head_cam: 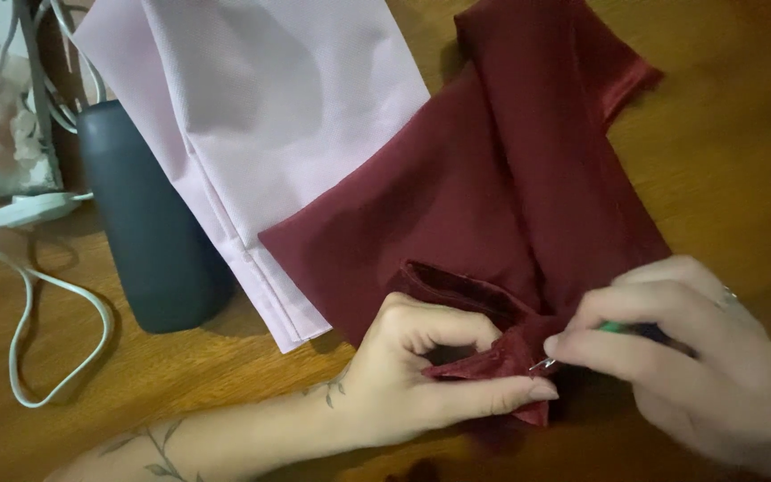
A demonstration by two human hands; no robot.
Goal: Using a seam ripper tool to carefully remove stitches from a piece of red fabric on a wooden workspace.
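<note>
Left hand (421,370) pinches a fold of the dark red cloth (493,205) at five o'clock on the bench (725,116); right hand (689,357), fingers closed on a green-handled seam ripper (613,328) (tip touching the fold): keep the cloth taut, I judge

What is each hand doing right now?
Left hand: closed, pinching a fold of the dark red fabric.
Right hand: closed on a green-handled seam ripper.
</note>
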